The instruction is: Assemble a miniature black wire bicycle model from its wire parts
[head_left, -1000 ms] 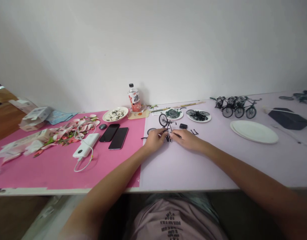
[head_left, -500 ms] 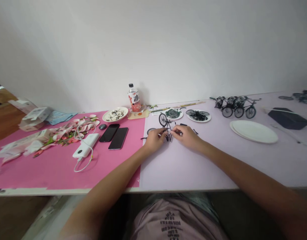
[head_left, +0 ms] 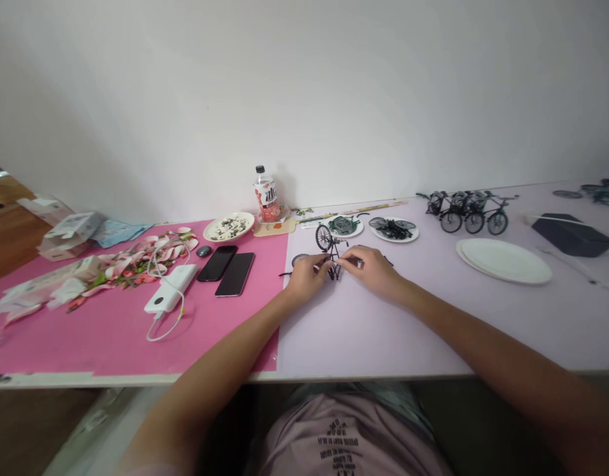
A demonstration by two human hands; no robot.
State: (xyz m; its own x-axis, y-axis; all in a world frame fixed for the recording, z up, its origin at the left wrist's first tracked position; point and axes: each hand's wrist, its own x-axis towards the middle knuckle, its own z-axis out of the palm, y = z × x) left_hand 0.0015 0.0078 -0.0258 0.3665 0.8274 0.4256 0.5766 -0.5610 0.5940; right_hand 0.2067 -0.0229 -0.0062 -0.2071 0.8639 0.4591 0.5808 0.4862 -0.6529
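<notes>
A small black model bicycle, with one wheel on show, stands up between my hands at the middle of the table. My left hand is closed on its frame from the left. From the right, the fingers of my right hand pinch at the same frame; any tiny part between them is too small to make out. A loose wheel lies partly hidden behind my left hand. Dark small parts lie behind my right hand, mostly covered by it.
Behind my hands are a plate of green parts and a plate of black parts. Finished-looking model bicycles stand back right, near stacked white plates. To the left lie two phones, a power bank and a drink bottle.
My right hand has shifted very slightly, covering more of the dark parts behind it. The model bicycle and my left hand stay in place.
</notes>
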